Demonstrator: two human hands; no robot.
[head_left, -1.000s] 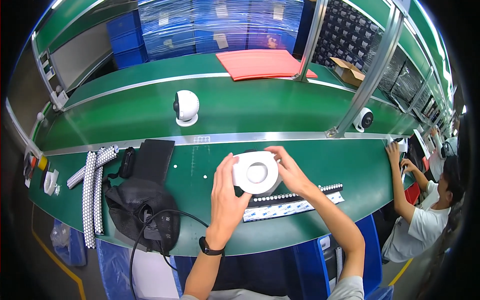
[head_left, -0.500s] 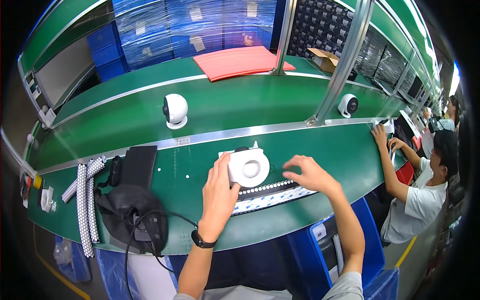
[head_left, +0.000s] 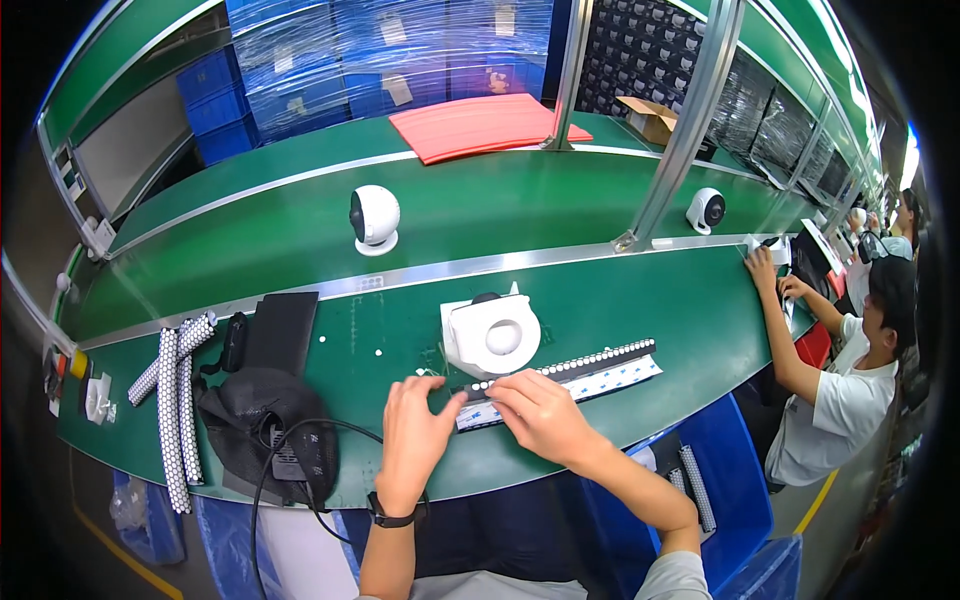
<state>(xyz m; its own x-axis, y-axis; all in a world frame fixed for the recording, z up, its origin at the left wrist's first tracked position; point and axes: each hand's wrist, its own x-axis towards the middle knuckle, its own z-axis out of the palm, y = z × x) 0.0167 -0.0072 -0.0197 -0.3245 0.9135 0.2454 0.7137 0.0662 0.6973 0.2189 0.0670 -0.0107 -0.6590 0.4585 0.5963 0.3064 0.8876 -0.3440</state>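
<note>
Now the left hand, fingers parted, has left the smooth white ringed housing on the glossy green bench and joined the right hand, fingertips bunched, at the black strip of round white dots, suggesting work has shifted there, though whether either grips it cannot be told.

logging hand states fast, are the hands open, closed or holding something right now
Left hand: open, thumb and forefinger apart, near the dotted strip.
Right hand: bent over the strip; whether it grips anything cannot be told.
</note>
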